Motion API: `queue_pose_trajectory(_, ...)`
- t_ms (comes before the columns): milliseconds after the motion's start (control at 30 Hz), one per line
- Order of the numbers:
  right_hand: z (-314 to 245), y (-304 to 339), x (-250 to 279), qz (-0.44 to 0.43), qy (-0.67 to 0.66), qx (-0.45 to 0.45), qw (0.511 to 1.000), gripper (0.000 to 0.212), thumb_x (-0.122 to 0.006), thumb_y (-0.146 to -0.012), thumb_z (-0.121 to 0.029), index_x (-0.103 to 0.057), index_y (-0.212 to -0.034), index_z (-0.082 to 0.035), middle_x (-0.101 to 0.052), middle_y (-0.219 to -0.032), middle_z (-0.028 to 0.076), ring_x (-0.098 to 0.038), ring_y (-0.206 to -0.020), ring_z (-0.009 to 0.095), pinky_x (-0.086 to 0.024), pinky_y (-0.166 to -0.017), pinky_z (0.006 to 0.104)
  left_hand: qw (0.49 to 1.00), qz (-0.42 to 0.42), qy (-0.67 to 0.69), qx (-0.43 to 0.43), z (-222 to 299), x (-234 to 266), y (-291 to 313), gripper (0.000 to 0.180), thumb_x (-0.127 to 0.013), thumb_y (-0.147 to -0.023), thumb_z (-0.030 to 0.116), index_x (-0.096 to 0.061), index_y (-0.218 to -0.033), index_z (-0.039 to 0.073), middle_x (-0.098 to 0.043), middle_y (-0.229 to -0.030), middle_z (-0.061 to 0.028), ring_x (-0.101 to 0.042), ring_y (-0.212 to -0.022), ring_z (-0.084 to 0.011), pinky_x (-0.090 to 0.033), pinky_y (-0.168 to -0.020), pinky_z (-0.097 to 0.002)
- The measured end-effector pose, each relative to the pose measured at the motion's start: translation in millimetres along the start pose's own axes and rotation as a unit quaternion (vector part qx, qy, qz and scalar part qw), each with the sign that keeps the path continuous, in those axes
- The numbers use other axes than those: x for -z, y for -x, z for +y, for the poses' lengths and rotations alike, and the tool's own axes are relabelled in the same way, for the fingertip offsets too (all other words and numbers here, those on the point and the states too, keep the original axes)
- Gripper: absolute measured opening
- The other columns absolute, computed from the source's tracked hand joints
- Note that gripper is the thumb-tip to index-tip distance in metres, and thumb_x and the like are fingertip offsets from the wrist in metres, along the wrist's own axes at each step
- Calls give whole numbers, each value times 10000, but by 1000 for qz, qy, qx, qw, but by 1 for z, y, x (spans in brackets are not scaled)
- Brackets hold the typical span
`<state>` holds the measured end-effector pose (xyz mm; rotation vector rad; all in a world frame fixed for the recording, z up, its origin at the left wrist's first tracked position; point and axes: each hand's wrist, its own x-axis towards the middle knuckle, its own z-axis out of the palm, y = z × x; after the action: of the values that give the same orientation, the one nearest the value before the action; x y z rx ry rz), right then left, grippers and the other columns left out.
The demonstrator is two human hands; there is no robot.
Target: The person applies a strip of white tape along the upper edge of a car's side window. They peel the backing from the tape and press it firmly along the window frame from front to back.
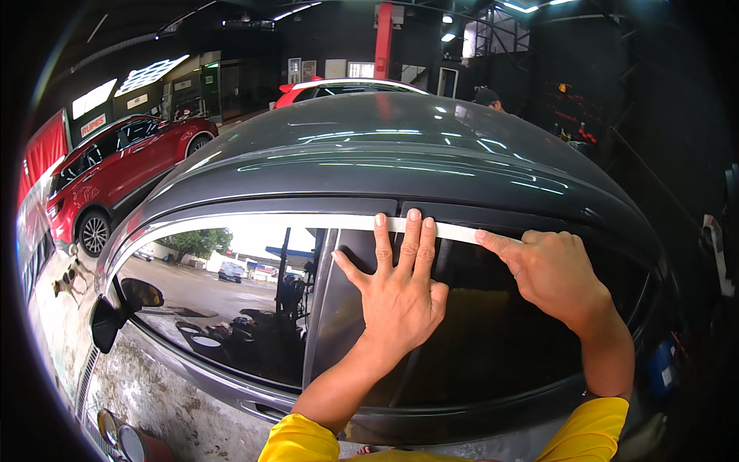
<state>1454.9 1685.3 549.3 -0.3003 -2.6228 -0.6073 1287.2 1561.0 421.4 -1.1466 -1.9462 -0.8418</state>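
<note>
My left hand (402, 289) lies with fingers spread at the top of the side windows of a dark grey car (369, 171). Its fingertips press on a narrow white strip (454, 231), which looks like tape, near the gap between the front and rear doors. Farther right, my right hand (556, 269) has its index fingertip on the same strip, where the white stops showing. The other right fingers are curled, and anything inside them is hidden. Below both hands are the dark rear window (477, 323) and the front window (231, 300), full of reflections.
The car's side mirror (108, 323) juts out at the left. A red car (127, 169) is parked beyond, and another red vehicle (308, 92) stands behind the roof. A person's dark cap (486, 96) shows past the roof. Round containers (131, 443) sit on the floor, lower left.
</note>
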Motion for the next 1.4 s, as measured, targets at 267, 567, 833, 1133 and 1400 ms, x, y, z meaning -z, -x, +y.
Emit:
queue_pose_trajectory(267,26,13,-1,78,-37,91,992,432,-749,-924,-137,-756,-1336,-266,-554,-657,37,-592,-536,211,-479,-504,362,1000,-11,-28,8,2,0,0,831,-508,-861,228,-387,-1676,115,-336,-1758,-108,-206,-1637,-444,142,-1141,-823)
queue_pose_trajectory(567,90,53,2,133,-14,130,982,377,-782,-893,-96,-807,-1243,-233,-461,-615,13,-485,-475,172,-407,-458,333,998,6,-60,32,8,-7,5,822,-524,-885,255,-366,-1679,117,-304,-1769,-105,-187,-1635,-466,63,-1096,-890)
queue_pose_trajectory(833,99,52,-4,112,-25,81,990,352,-750,-961,-108,-796,-1290,-225,-539,-611,75,-535,-509,235,-421,-511,391,995,4,-79,55,35,-17,12,848,-515,-890,268,-317,-1700,116,-278,-1777,-114,-186,-1639,-452,61,-1096,-889)
queue_pose_trajectory(1133,78,54,33,110,37,62,991,345,-756,-947,-131,-803,-1269,-247,-591,-653,85,-593,-552,270,-460,-547,406,997,4,-44,69,39,-18,15,880,-499,-858,184,-292,-1710,104,-273,-1778,-129,-159,-1653,-420,103,-1138,-837)
queue_pose_trajectory(1400,85,52,12,97,10,44,994,348,-713,-982,-134,-787,-1304,-242,-560,-636,95,-551,-546,274,-427,-548,411,996,29,-45,67,43,-24,13,820,-523,-898,245,-345,-1685,99,-305,-1769,-100,-205,-1639,-426,19,-1101,-888)
